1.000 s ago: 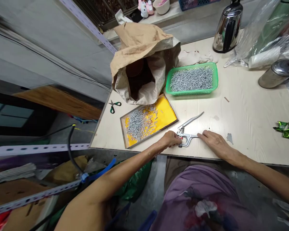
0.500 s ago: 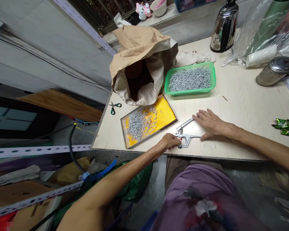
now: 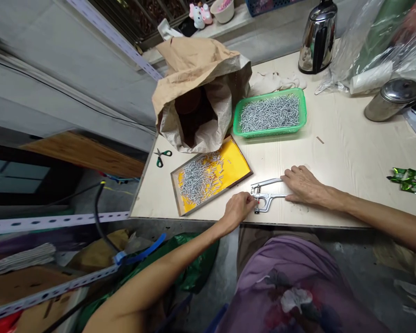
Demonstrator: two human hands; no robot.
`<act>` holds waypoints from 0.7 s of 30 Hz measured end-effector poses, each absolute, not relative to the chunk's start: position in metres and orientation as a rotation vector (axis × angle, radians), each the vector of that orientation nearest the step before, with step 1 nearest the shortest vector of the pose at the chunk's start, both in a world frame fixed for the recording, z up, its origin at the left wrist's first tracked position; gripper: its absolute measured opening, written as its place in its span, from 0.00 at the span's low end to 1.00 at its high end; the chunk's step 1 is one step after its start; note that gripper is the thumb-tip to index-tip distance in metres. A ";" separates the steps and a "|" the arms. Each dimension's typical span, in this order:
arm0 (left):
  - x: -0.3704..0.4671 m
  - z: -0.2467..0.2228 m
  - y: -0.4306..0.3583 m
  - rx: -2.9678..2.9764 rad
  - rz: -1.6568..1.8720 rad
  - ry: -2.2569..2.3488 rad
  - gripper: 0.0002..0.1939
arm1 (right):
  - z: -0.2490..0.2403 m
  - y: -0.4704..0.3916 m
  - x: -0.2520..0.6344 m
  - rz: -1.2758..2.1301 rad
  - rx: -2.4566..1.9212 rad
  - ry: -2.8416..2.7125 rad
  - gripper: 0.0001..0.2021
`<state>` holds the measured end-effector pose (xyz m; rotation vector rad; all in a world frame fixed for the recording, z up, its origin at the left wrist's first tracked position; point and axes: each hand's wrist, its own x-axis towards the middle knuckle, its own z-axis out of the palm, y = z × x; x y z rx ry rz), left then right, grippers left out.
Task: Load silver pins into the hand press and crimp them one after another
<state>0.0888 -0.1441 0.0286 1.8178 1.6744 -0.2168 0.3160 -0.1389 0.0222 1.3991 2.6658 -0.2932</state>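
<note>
Silver hand pliers (image 3: 268,196) with two long handles lie on the pale table near its front edge. My right hand (image 3: 303,186) is wrapped round both handles, which stand closer together at its fingers. My left hand (image 3: 240,207) is pinched at the jaw end of the pliers; what its fingertips hold is too small to make out. Left of the pliers is a shallow box (image 3: 238,163) with a yellow bottom, holding many small silver metal pieces (image 3: 196,182). A green basket (image 3: 269,133) behind is full of similar pieces.
An open brown paper sack (image 3: 197,69) stands behind the box. Green-handled scissors (image 3: 162,156) lie at the left. A steel kettle (image 3: 318,39), a lidded steel cup (image 3: 390,101) and plastic bags stand at the back right. Small green packets (image 3: 407,178) lie far right.
My right hand has closed round the handles, and the upper handle has swung down toward the lower one. My left hand stays at the jaw end. The whole view has shifted slightly.
</note>
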 end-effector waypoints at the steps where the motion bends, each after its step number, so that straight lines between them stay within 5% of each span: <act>1: 0.092 0.029 -0.147 1.999 -0.146 1.630 0.08 | 0.022 -0.141 0.315 -0.302 1.402 2.670 0.17; 5: 0.114 0.018 -0.145 2.458 0.029 1.227 0.17 | 0.022 -0.146 0.314 -0.350 1.434 2.664 0.15; 10: 0.136 0.001 -0.121 2.639 -0.070 0.947 0.30 | 0.024 -0.148 0.316 -0.476 1.537 2.616 0.27; 15: 0.138 0.005 -0.113 2.692 -0.243 0.908 0.30 | 0.025 -0.151 0.315 -0.452 1.635 2.556 0.29; 21: 0.145 0.013 -0.118 2.654 -0.293 0.976 0.17 | 0.025 -0.152 0.317 -0.480 1.606 2.566 0.17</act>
